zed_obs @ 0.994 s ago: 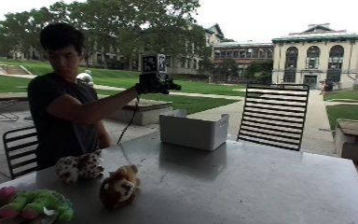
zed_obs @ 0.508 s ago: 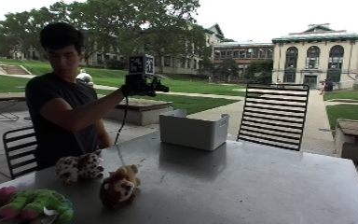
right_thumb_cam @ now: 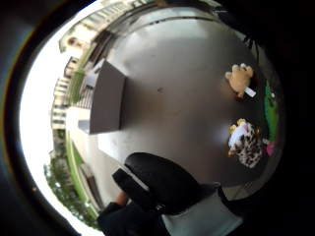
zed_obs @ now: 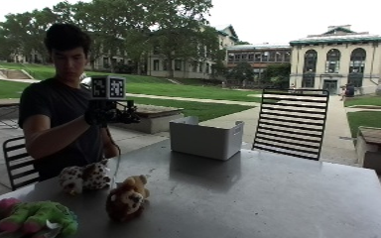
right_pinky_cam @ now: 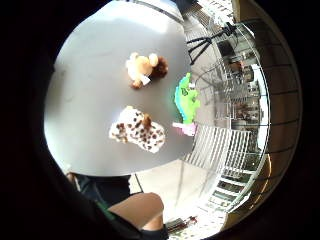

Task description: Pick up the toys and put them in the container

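The gloved right hand (zed_obs: 104, 113) hangs in the air at chest height, forearm raised from a bent elbow, well above the table (zed_obs: 256, 198). It holds nothing; from the side I cannot tell whether its fingers are spread or curled, as a cube hides them.

Nearest, at the table's 7 o'clock corner, a green and pink plush (zed_obs: 32, 218) is partly cut off at the edge. Just beyond lies a brown plush (zed_obs: 126, 198), then a spotted plush (zed_obs: 85, 177) at about 9 o'clock, below the hand. Farthest, toward 11 o'clock, stands the white container (zed_obs: 206, 138), its inside hidden.
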